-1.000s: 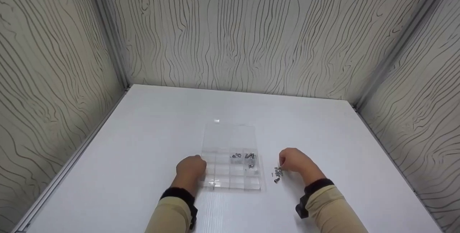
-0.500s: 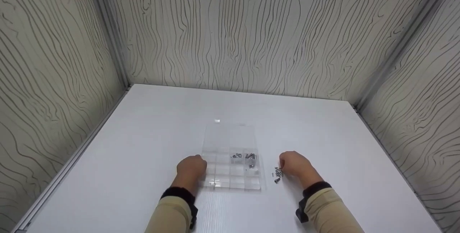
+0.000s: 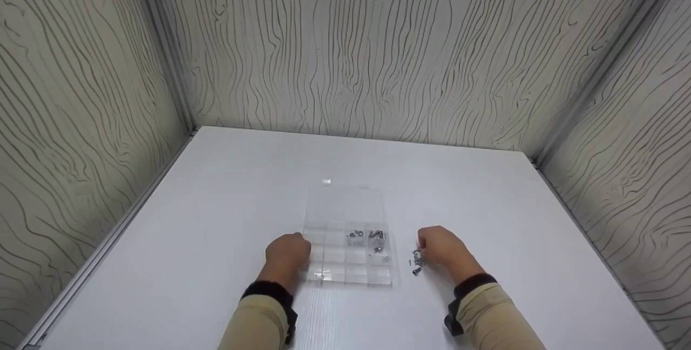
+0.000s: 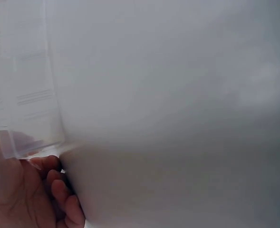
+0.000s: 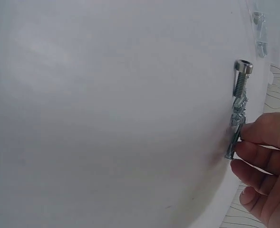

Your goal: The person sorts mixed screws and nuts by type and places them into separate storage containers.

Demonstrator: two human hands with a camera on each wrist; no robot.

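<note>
We see the left hand (image 3: 288, 253) left of lower centre in the head view, gripping the edge of the clear box (image 3: 334, 255), which lies open at lower centre on the white table (image 3: 459, 182). Further right, the right hand (image 3: 441, 244) pinches a screw (image 5: 233, 144) at a small pile of screws (image 3: 418, 259). We see more metal pieces (image 3: 376, 235) in the box's upper-right compartments
</note>
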